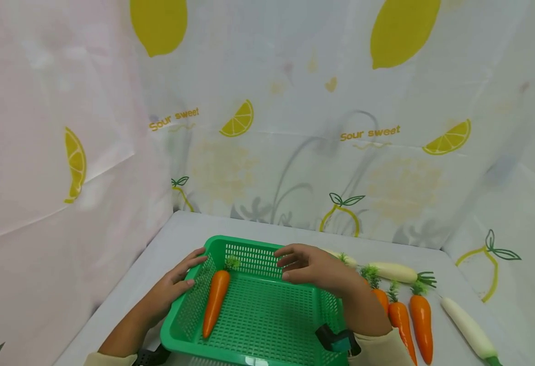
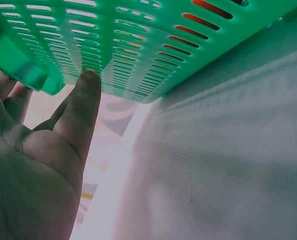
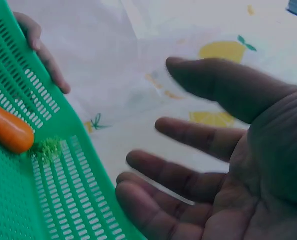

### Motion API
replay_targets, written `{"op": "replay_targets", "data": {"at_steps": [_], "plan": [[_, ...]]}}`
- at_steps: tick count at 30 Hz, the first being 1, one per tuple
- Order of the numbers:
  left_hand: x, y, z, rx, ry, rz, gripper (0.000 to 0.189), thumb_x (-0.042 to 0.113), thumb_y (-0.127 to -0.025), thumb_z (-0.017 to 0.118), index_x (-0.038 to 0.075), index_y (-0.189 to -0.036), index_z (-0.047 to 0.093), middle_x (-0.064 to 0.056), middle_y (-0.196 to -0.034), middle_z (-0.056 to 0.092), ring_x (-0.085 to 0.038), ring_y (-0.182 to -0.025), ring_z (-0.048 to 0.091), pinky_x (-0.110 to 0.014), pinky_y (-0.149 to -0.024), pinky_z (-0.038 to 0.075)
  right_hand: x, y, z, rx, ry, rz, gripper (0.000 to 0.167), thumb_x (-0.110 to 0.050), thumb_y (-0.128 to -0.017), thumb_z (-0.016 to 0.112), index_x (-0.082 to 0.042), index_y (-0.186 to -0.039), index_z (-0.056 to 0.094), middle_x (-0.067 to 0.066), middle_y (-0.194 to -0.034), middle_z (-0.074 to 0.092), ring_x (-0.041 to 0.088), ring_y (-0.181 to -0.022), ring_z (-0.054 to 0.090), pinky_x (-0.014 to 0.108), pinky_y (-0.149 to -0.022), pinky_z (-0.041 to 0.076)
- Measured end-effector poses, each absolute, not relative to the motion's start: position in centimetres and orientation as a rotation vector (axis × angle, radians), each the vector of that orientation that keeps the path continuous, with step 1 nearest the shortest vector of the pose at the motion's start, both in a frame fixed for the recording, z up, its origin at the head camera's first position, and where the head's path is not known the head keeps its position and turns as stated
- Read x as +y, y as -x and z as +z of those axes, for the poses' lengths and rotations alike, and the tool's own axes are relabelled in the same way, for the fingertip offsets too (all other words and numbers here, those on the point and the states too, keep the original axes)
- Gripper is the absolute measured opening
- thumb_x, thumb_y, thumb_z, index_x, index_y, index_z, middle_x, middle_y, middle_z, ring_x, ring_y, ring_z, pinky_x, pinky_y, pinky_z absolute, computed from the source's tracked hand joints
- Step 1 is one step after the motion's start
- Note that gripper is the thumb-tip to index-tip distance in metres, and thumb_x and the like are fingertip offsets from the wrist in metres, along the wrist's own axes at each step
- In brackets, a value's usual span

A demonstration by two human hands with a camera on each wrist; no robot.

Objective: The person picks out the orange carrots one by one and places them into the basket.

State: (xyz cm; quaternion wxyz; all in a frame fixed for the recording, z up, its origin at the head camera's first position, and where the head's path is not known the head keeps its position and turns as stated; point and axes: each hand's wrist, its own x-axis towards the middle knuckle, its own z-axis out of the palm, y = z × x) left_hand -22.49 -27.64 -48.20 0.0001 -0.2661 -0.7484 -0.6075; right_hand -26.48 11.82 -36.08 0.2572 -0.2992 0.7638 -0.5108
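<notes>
A green plastic basket (image 1: 267, 315) with slotted walls sits in front of me, one orange carrot (image 1: 216, 300) with a leafy green top lying along its left side. At the basket's left rim is my left hand (image 1: 168, 292), fingers extended along the edge. In the left wrist view its thumb (image 2: 81, 112) points up against the slotted outer wall. My right hand (image 1: 317, 269) hovers over the basket's far right part with loosely bent fingers and nothing in them. The right wrist view shows those fingers (image 3: 183, 175) spread beside the basket's far rim.
Right of the basket lie several more carrots (image 1: 420, 323) with green tops. White radishes (image 1: 392, 272) lie behind them, and another white radish (image 1: 468, 325) is farther right. A lemon-printed cloth (image 1: 294, 168) hangs around the back and sides of the white table (image 1: 134, 284).
</notes>
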Motion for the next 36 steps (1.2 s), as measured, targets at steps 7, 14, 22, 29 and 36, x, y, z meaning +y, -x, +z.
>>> {"op": "replay_targets", "data": {"at_steps": [7,14,22,29,36], "plan": [[-27.7,22.7,-48.3,-2.331,0.869,-1.928,0.051,0.006,-0.110,0.039,-0.003,-0.160,0.034,-0.009,-0.176,0.013,0.015,-0.148,0.021,-0.015,-0.107,0.039,13.8,26.2,-35.9,2.033,0.815,-1.428,0.051,-0.021,-0.105,0.064,-0.005,-0.151,0.049,0.024,-0.148,0.053,0.037,-0.135,0.055,0.046,-0.107,0.050],[-27.6,22.9,-48.2,-2.333,0.860,-1.941,0.051,0.006,-0.110,0.039,-0.001,-0.160,0.035,-0.012,-0.176,0.010,0.016,-0.148,0.020,-0.016,-0.107,0.040,15.2,26.0,-36.3,2.017,0.802,-1.459,0.053,-0.023,-0.105,0.062,-0.006,-0.153,0.047,0.027,-0.152,0.049,0.045,-0.139,0.051,0.046,-0.106,0.050],[-27.6,22.8,-48.3,-2.368,0.826,-1.914,0.051,0.007,-0.110,0.039,0.002,-0.161,0.036,-0.017,-0.176,0.008,0.016,-0.147,0.020,-0.017,-0.106,0.040,16.8,25.7,-36.9,2.044,0.719,-1.530,0.055,-0.020,-0.107,0.059,-0.001,-0.156,0.041,0.030,-0.152,0.045,0.047,-0.139,0.049,0.049,-0.107,0.049],[-27.5,22.8,-48.2,-2.341,0.853,-1.939,0.051,0.008,-0.110,0.039,0.001,-0.161,0.035,-0.013,-0.177,0.009,0.016,-0.148,0.019,-0.016,-0.107,0.040,18.6,25.3,-37.6,2.043,0.680,-1.620,0.058,-0.020,-0.108,0.059,0.005,-0.155,0.037,0.035,-0.153,0.041,0.049,-0.138,0.049,0.043,-0.106,0.052],[-27.6,22.6,-48.2,-2.340,0.847,-1.937,0.051,0.007,-0.110,0.039,0.000,-0.161,0.035,-0.011,-0.177,0.010,0.016,-0.148,0.019,-0.015,-0.107,0.038,20.0,25.2,-38.3,2.084,0.636,-1.661,0.056,-0.018,-0.108,0.057,0.007,-0.154,0.035,0.036,-0.153,0.038,0.044,-0.137,0.048,0.047,-0.107,0.050]]}}
